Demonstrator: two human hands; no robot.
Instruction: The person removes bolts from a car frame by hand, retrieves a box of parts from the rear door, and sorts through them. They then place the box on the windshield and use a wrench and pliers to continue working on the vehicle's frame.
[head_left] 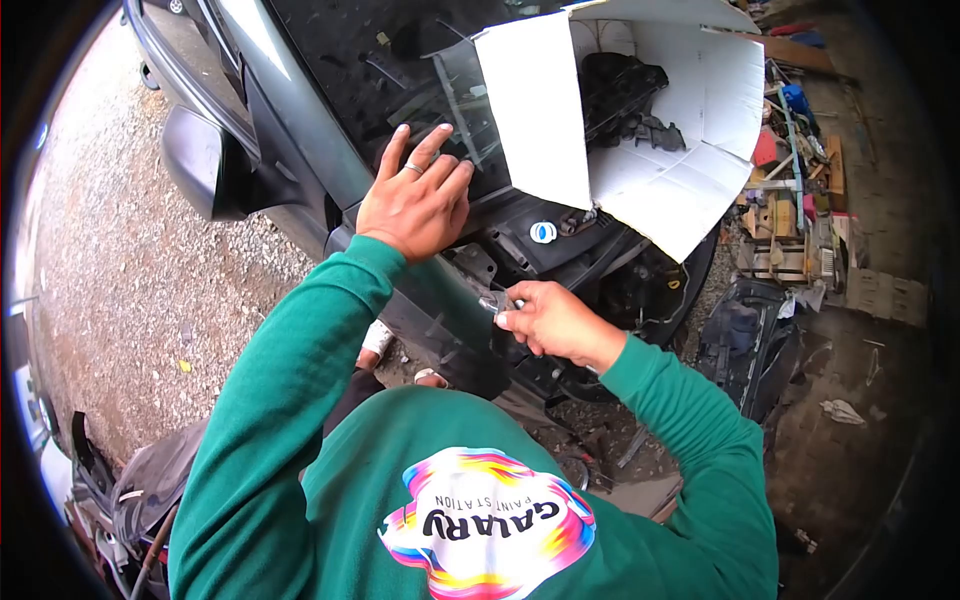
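My left hand [418, 195] rests at the lower corner of the dark windshield [330, 60], its fingers apart and nothing in them. My right hand [555, 322] is closed on a small shiny metal tool [492, 304] at the edge of the dark fender [440, 310], below and right of my left hand. The tool's far end is too small to make out. Just beyond my right hand lie black trim and the open engine bay [650, 290]. A round blue-and-white cap [543, 232] sits on the black trim.
An open white cardboard box [535, 110] with black parts [625, 90] stands over the car's front. The side mirror [205, 165] juts out at the left above gravel [110, 270]. Wood pieces and scrap [790, 200] lie at the right, near a black car part [740, 335].
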